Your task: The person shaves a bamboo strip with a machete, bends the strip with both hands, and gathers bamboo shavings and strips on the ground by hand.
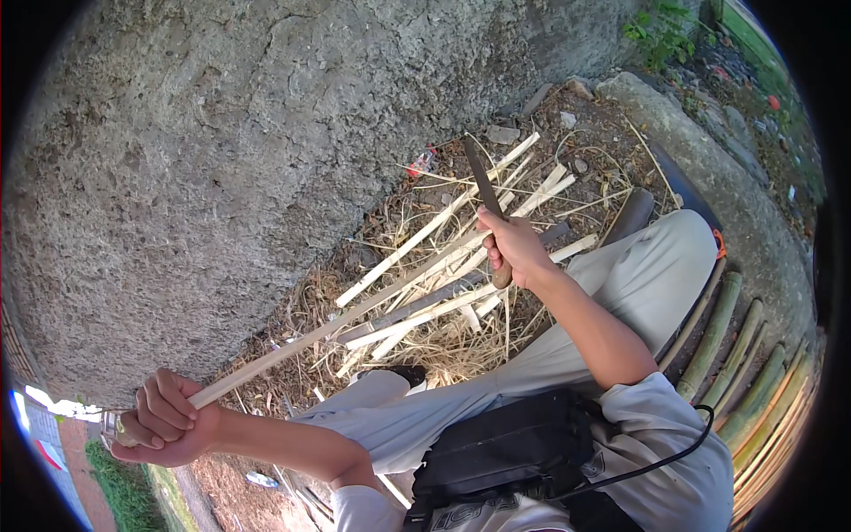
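Note:
My left hand is closed around the near left end of a long, pale split-bamboo strip. The strip slants up and right across my front to my right hand. That hand is wrapped round the brown handle of a knife, whose long dark blade points up and away. The strip's far end meets the knife near my right fingers; the exact contact is hidden. Below, several pale bamboo strips lie in a loose pile among thin curled shavings.
A rough grey stone wall rises at the left and far side. Several bamboo poles lie at my right. Past my bent knee is a dark blade with an orange handle. A black pouch rests against my body.

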`<state>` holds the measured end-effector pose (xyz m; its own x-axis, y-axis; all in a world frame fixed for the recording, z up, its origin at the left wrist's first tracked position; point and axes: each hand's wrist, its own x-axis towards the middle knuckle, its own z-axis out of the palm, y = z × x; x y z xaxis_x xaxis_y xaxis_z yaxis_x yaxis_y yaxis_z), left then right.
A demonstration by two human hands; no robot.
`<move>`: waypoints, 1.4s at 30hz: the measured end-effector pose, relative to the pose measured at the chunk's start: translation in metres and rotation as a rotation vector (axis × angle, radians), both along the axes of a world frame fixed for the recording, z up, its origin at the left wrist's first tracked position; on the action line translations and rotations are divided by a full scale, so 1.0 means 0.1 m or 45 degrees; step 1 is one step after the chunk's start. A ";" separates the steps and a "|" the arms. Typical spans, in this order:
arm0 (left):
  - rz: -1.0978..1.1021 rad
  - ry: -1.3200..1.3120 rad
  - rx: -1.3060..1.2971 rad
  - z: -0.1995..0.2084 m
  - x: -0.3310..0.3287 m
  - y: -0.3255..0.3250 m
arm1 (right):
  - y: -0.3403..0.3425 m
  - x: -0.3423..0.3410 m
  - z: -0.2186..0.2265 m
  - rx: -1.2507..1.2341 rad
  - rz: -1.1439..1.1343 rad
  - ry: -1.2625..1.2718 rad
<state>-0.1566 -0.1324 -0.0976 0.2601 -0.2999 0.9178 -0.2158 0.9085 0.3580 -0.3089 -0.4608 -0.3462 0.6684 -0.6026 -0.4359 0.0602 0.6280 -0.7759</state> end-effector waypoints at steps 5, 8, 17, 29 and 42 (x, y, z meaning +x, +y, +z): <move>0.457 0.232 0.002 0.01 -0.07 0.03 | 0.16 0.06 -0.14 -0.419 0.155 0.095; 0.458 0.216 0.072 0.01 -0.08 0.05 | 0.27 0.07 -0.14 -0.582 0.261 0.199; 0.362 0.272 0.353 0.06 -0.39 -0.01 | 0.58 0.09 -0.25 -1.019 0.597 0.408; 0.601 0.420 0.058 -0.09 -0.50 0.12 | 1.44 0.05 0.31 -1.360 0.627 -0.013; 0.726 0.494 0.025 -0.10 -0.59 0.08 | 1.26 0.21 -0.27 -1.538 0.576 0.081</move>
